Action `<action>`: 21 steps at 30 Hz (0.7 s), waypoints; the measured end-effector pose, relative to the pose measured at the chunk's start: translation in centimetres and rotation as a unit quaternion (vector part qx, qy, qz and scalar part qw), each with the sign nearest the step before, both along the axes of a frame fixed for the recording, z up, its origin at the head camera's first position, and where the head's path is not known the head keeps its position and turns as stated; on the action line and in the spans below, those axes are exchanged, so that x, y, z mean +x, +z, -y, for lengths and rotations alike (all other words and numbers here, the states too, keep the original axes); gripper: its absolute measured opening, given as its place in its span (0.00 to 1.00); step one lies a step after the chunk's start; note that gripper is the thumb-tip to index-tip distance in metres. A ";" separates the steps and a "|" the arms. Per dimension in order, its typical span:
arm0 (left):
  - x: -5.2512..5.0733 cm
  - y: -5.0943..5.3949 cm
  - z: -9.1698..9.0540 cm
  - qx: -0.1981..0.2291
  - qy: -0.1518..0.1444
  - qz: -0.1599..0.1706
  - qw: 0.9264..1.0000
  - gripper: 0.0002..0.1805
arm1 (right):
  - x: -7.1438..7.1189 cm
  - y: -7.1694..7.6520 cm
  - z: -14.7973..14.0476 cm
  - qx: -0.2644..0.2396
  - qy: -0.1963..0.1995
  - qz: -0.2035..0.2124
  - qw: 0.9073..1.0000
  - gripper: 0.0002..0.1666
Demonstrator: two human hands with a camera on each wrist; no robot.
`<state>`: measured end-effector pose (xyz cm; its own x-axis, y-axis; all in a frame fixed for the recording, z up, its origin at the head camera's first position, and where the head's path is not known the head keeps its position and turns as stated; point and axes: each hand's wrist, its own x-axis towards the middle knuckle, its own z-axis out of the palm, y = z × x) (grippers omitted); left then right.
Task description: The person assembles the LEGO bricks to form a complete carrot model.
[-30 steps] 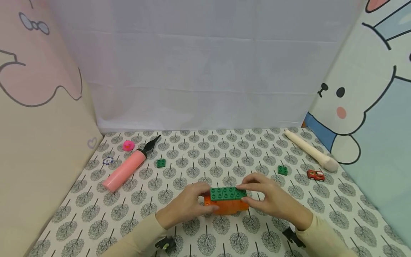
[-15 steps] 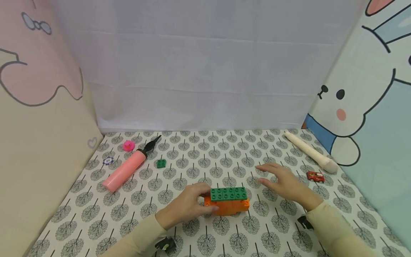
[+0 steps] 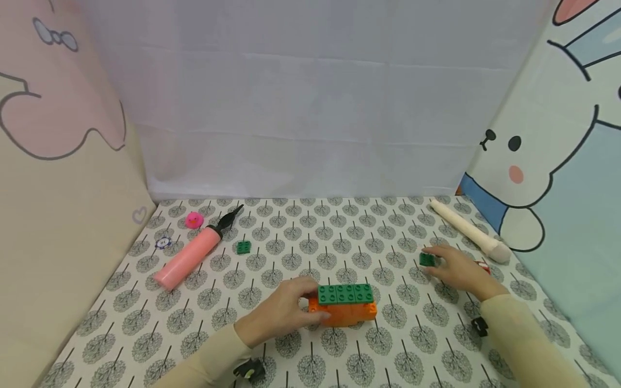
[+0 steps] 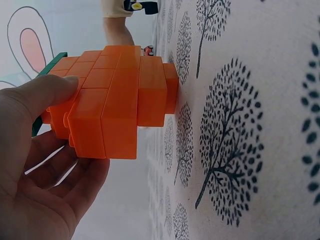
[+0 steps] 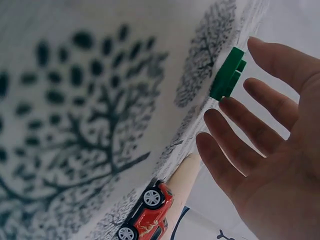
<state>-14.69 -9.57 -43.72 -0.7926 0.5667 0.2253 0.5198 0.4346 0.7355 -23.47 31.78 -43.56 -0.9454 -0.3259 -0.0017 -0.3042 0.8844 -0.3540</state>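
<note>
My left hand [image 3: 283,308] grips the left end of a block build made of orange toy bricks [image 3: 346,315] with a row of green bricks [image 3: 345,293] on top. The left wrist view shows my thumb on one side of the orange bricks [image 4: 107,107] and the fingers on the other; the build narrows toward the tablecloth. Over at the right, my right hand [image 3: 456,268] reaches around a small green brick [image 3: 427,260] on the cloth. Its fingers look fairly straight in the right wrist view, spread beside the green brick [image 5: 229,75], with no grip on it visible.
A red toy car [image 5: 150,210] is partly behind my right hand, with a cream-coloured stick [image 3: 468,229] beyond. On the left lie a pink pump [image 3: 189,258], a pink rubber duck [image 3: 194,220], a poker chip [image 3: 163,243] and another small green brick [image 3: 243,247].
My right hand has left the block build and moved right and away from me to the small green brick. My left hand has stayed on the build.
</note>
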 end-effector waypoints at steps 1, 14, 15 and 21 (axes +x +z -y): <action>0.0 0.0 0.0 0.001 -0.001 -0.001 1.000 0.10 | -0.1 0.0 0.0 0.007 0.000 0.002 1.000 0.34; 0.0 -0.1 0.0 0.008 -0.002 0.004 1.000 0.09 | -0.8 -0.3 0.1 0.022 0.011 -0.011 1.000 0.27; 0.0 -0.1 0.0 0.008 -0.002 0.003 1.000 0.09 | -0.8 -0.3 0.1 0.023 0.010 -0.012 1.000 0.27; -0.1 0.0 0.1 0.004 -0.001 -0.005 1.000 0.09 | -0.2 -0.1 0.4 0.000 0.026 -0.030 0.999 0.26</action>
<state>-14.75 -9.63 -43.74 -0.7897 0.5657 0.2373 0.5270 0.4276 0.7345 -23.72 31.42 -43.63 -0.9259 -0.3739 0.0549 -0.3699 0.8670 -0.3340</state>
